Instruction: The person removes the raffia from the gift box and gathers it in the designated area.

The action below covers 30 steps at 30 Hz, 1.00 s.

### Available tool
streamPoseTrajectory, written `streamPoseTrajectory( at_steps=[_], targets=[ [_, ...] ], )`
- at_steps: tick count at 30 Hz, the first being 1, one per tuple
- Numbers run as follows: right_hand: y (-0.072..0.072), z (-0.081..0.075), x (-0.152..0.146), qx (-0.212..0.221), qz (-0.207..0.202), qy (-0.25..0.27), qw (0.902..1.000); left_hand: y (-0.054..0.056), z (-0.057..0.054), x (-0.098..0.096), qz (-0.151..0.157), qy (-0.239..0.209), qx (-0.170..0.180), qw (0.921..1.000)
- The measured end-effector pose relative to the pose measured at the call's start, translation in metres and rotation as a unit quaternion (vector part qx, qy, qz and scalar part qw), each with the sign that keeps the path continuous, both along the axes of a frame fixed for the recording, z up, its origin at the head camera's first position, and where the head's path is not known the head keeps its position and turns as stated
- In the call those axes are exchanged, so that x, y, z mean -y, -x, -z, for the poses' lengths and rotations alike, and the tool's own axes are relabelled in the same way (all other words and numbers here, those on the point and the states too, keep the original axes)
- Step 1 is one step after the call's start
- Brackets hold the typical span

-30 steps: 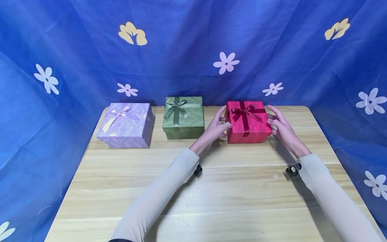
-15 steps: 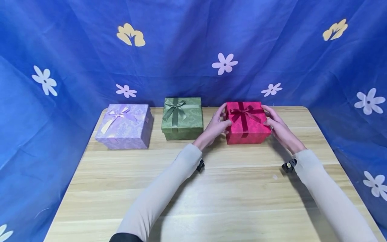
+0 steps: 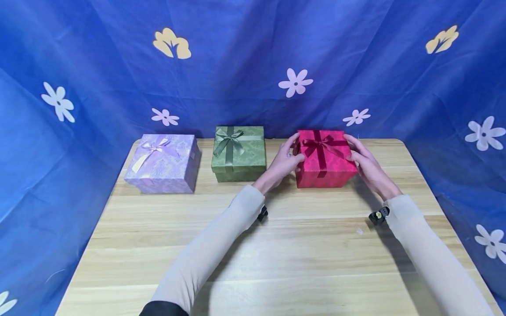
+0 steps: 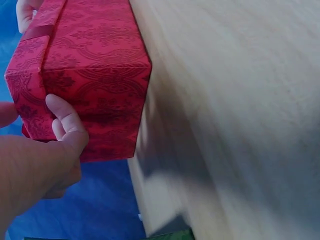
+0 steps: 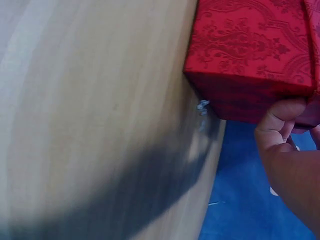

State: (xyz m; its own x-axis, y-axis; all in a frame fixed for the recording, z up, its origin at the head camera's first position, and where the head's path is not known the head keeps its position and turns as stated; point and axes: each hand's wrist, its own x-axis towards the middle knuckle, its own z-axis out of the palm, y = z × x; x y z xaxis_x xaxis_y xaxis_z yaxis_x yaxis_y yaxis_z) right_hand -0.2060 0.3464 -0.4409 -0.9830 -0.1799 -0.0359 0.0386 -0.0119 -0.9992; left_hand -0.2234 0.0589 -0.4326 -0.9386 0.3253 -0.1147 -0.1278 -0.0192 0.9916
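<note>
In the head view a red gift box [image 3: 328, 179] with a dark red ribbon bow stands at the right of the row. My left hand [image 3: 281, 164] grips its lid [image 4: 30, 70] from the left side, thumb at the near corner and fingers toward the back. On the opposite side my right hand [image 3: 367, 164] grips the lid likewise. The left wrist view shows the thumb [image 4: 65, 115] at the lid's lower edge. In the right wrist view the right thumb [image 5: 285, 112] presses at that edge too. The box's inside is hidden.
A green gift box [image 3: 241, 160] stands left of my left hand. Farther left is a lilac gift box [image 3: 168, 169]. All rest near the back of the wooden table [image 3: 296, 263], before a blue flowered cloth [image 3: 237, 66]. A small clear scrap [image 3: 359, 231] lies on the tabletop.
My right hand has moved in to the left and its fingers have closed on the red box's lid. The lid's top now sits slightly higher. The other boxes have stayed put.
</note>
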Motion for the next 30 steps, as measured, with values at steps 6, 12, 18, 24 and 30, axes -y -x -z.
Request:
streamPoseTrajectory(
  at_steps=[6, 12, 18, 24, 30],
  targets=[
    [-0.003, -0.012, 0.001, -0.010, 0.008, 0.028, 0.9995, -0.002, -0.010, 0.000, -0.005, -0.006, -0.031, 0.9995],
    [-0.011, -0.026, 0.001, -0.018, 0.045, 0.070, 0.9963, -0.006, -0.024, 0.000, -0.032, -0.009, -0.022, 0.9992],
    [-0.022, -0.038, -0.001, 0.030, 0.068, 0.142, 0.9871, -0.014, -0.036, 0.004, -0.068, 0.024, 0.008, 0.9974],
    [-0.031, -0.041, -0.005, 0.074, 0.063, 0.153, 0.9833, -0.020, -0.040, 0.010, -0.091, 0.040, 0.008, 0.9950],
    [-0.039, -0.045, -0.004, 0.088, 0.073, 0.160, 0.9806, -0.022, -0.044, 0.012, -0.095, 0.023, 0.001, 0.9952]
  ],
)
